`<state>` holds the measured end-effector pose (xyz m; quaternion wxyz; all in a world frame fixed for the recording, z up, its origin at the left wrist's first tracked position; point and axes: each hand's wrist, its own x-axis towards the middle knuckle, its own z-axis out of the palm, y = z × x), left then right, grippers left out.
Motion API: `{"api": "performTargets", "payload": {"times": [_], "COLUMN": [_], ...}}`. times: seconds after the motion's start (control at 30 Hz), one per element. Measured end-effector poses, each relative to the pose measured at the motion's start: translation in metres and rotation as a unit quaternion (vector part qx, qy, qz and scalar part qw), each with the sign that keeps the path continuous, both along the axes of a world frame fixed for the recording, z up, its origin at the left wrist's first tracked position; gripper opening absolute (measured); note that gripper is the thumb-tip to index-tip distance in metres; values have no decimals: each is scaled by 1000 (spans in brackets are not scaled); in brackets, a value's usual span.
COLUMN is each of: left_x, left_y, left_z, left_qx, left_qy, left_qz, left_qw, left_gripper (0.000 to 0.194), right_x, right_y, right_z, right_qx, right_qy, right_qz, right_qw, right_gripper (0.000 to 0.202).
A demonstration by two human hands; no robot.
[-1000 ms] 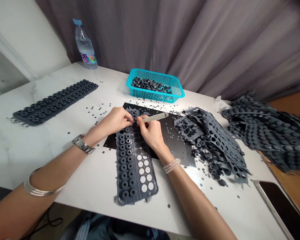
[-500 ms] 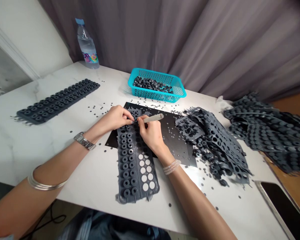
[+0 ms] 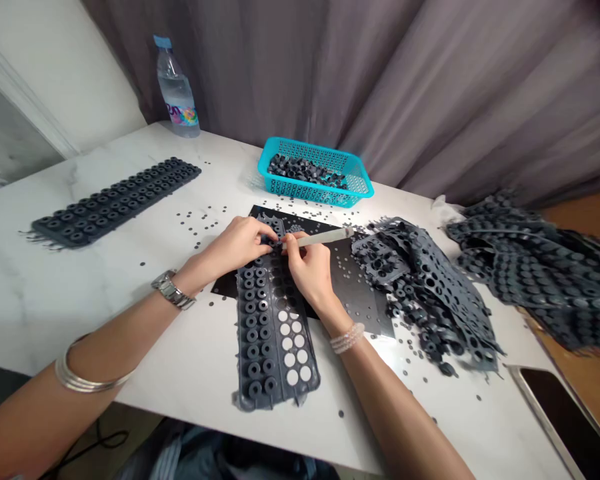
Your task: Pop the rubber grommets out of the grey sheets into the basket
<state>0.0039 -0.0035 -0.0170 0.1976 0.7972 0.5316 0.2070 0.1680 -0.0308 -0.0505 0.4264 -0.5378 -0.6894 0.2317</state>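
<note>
A dark grey moulded rubber sheet (image 3: 259,337) lies lengthwise before me. Ring-shaped parts fill its left side; several round holes on its right side show the white tabletop. My right hand (image 3: 311,267) grips a pale pen-like tool (image 3: 330,236), its tip end down at the sheet's far half. Beside that tip, my left hand (image 3: 243,243) rests on the sheet with thumb and fingertips closed together. What is between those fingertips is too small and hidden to tell. Under the sheet's far part lies a black mat (image 3: 350,293).
A turquoise basket (image 3: 316,196) of small black parts stands behind. Another rubber sheet (image 3: 115,203) lies left, near a water bottle (image 3: 179,93). Punched sheets (image 3: 445,287) and loose rings (image 3: 433,341) are heaped right, beside more sheets (image 3: 540,267). A phone (image 3: 565,413) lies at the right edge.
The tool in my right hand has swung, its rear end now farther right. Both hands have shifted slightly right, and my left fingertips stay beside the tool tip.
</note>
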Motion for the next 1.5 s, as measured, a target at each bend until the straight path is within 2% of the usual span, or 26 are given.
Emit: {"api": "performTargets", "payload": {"times": [0.2, 0.7, 0.77, 0.83, 0.9, 0.93, 1.0, 1.07, 1.13, 1.2, 1.33, 1.5], "left_x": [2, 9, 7, 0, -11, -17, -26, -30, -29, -25, -19, -18], "left_y": [-3, -2, -2, -1, 2, 4, 8, 11, 13, 12, 9, 7], "left_z": [-2, -6, -2, 5, 12, 15, 18, 19, 17, 16, 14, 13], "left_qx": [3, 29, 9, -51, -142, -187, -263, -327, -375, -403, -429, -461], "left_qy": [0, -15, -41, -115, -262, -351, -506, -587, -615, -628, -646, -666], "left_qz": [-4, -11, -3, 18, 47, 58, 74, 84, 97, 103, 94, 75], "left_qw": [1000, 999, 999, 992, 953, 916, 818, 736, 686, 658, 624, 581], "left_gripper": [30, 19, 15, 7, 2, 3, 6, 9, 10, 10, 12, 11], "right_x": [-3, -12, -13, -12, -11, -10, -7, -3, 2, 7, 14, 15], "right_y": [1, 3, 3, 3, 3, 3, 2, 3, 4, 7, 11, 11], "right_z": [0, -7, -8, -9, -8, -8, -6, -6, -8, -10, -13, -14], "right_qx": [13, 59, 70, 71, 62, 51, 25, 7, 2, -3, -22, -37], "right_qy": [-17, -107, -118, -114, -93, -75, -18, 62, 142, 208, 301, 317], "right_qz": [-3, -10, -10, -11, -8, -7, -16, -41, -71, -93, -116, -120], "right_qw": [1000, 992, 990, 991, 994, 996, 999, 997, 987, 974, 946, 940], "right_gripper": [33, 30, 29, 29, 29, 29, 32, 36, 37, 37, 37, 38]}}
